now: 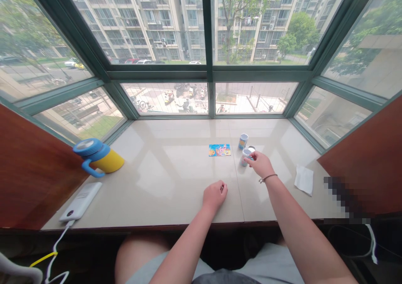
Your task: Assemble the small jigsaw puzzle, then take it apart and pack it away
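My right hand [260, 165] is on the windowsill, its fingers gripping the top of a small metal can [246, 157] with a silver lid. Just behind that can is a round silver lid or can top [251, 148], partly hidden. A second small can [243, 141], with a colourful label, stands upright farther back. To the left lies a colourful picture card [220, 150], flat on the tiled sill. My left hand [215, 195] rests loosely closed on the sill nearer me, touching nothing but the tile.
A blue-and-yellow cup [99, 156] with a handle lies on its side at left. Nearby is a white power bank [81, 202] with a white cable. A white paper napkin [304, 179] lies at right. Green-framed windows surround the sill [176, 133], with wooden panels at both ends.
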Motion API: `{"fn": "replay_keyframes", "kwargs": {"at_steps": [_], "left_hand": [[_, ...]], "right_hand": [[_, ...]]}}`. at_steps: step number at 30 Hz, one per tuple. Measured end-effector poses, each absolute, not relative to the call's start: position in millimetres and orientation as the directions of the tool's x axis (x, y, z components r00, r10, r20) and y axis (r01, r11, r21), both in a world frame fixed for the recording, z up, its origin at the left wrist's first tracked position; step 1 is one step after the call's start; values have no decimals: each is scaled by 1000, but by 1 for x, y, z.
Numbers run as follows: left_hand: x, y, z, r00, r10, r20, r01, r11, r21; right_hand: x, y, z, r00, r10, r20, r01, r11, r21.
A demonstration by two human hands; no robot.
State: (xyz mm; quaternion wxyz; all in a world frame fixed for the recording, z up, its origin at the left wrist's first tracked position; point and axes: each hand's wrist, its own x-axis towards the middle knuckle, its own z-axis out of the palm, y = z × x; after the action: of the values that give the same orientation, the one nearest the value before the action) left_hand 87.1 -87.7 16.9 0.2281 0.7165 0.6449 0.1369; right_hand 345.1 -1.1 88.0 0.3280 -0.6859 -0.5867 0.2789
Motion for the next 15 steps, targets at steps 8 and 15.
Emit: {"fn": "replay_keyframes", "kwargs": {"at_steps": [8,15], "left_hand": [[86,-87,14,144,987,-64,850,-90,519],[87,-88,15,137,988,-69,856,-83,510]], "right_hand": [[355,56,122,131,990,57,885,-91,-457],[350,64,121,63,998,3,915,-57,-399]]}}
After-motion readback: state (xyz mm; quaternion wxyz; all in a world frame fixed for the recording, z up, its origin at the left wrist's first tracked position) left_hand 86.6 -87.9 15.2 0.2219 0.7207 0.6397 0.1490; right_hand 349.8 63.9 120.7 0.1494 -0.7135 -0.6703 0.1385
